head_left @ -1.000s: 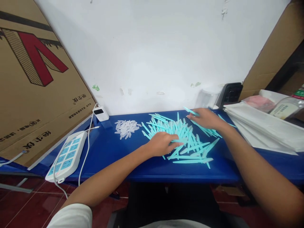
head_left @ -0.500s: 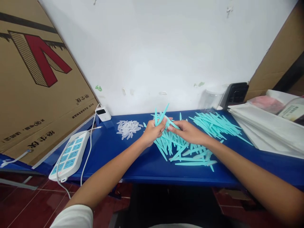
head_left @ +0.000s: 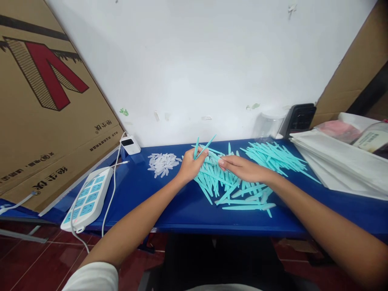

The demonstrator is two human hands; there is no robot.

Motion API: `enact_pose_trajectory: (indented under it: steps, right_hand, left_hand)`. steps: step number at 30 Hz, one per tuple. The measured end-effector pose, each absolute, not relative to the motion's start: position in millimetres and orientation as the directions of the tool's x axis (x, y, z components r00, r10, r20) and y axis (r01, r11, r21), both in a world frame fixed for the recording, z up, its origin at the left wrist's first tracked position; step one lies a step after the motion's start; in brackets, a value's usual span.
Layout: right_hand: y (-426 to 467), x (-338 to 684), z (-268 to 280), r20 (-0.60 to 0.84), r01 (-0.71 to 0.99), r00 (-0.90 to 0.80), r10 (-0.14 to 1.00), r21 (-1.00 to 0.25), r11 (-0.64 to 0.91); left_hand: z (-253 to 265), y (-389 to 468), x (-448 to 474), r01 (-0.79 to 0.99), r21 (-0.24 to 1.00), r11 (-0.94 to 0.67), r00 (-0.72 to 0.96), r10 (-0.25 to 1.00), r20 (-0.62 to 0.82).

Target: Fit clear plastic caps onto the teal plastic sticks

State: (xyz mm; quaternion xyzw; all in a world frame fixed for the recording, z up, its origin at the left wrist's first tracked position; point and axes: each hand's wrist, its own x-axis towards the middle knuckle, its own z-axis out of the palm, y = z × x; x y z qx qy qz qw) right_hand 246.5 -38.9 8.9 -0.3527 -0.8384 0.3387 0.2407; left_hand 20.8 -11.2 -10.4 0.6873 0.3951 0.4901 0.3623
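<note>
My left hand (head_left: 192,163) is closed around a few slim turquoise sticks (head_left: 207,144) with tapered ends; their tips poke up above the fingers. My right hand (head_left: 241,167) is pinched, its thumb and fingertips at the end of a turquoise stick that reaches across from the left hand. Both hands hover over a loose pile of the same sticks (head_left: 216,182) on the blue table (head_left: 178,210). A second heap of turquoise sticks (head_left: 273,157) lies to the right. Small translucent pale pieces (head_left: 163,163) are heaped left of my left hand.
A white power strip (head_left: 87,198) with cables lies at the table's left, near a small white device (head_left: 131,144). A large cardboard box (head_left: 45,121) stands at the left. At the right are a clear jar (head_left: 269,125), a black object (head_left: 300,120) and white sheets (head_left: 342,161).
My hands have drawn slightly apart; the left shifted a little left and the right a little right. The sticks in my left hand have tilted. The view has moved slightly.
</note>
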Motion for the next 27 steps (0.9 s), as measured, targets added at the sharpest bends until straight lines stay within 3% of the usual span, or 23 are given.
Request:
enact_pose_trajectory:
  steps: [4,10,15,23,27]
  right_hand:
    - [-39.0,249.3,11.0,0.101,0.394,-0.694,0.713,-0.776,0.493]
    - [-40.2,249.9,14.2,0.020,0.344,-0.718,0.695,-0.858,0.381]
    - [-44.5,247.9,17.9,-0.084,0.350,-0.698,0.712,-0.906,0.236]
    - [-48.6,243.0,23.5,-0.036,0.332,-0.698,0.715,-0.901,0.279]
    - [-45.6,243.8,20.3,-0.049,0.272,-0.758,0.650,-0.930,0.247]
  left_hand:
    - [-11.1,-7.5,19.5,0.173,0.922,-0.346,0.239,0.923,0.302]
    - [-11.3,-7.1,15.5,0.218,0.852,-0.475,0.381,0.846,0.374]
    - [-10.7,-12.6,16.5,0.258,0.820,-0.511,0.394,0.830,0.394]
    - [-9.3,-19.6,21.0,0.311,0.806,-0.503,0.388,0.842,0.375]
    - [-10.3,-21.0,23.4,0.293,0.824,-0.485,0.410,0.842,0.350]
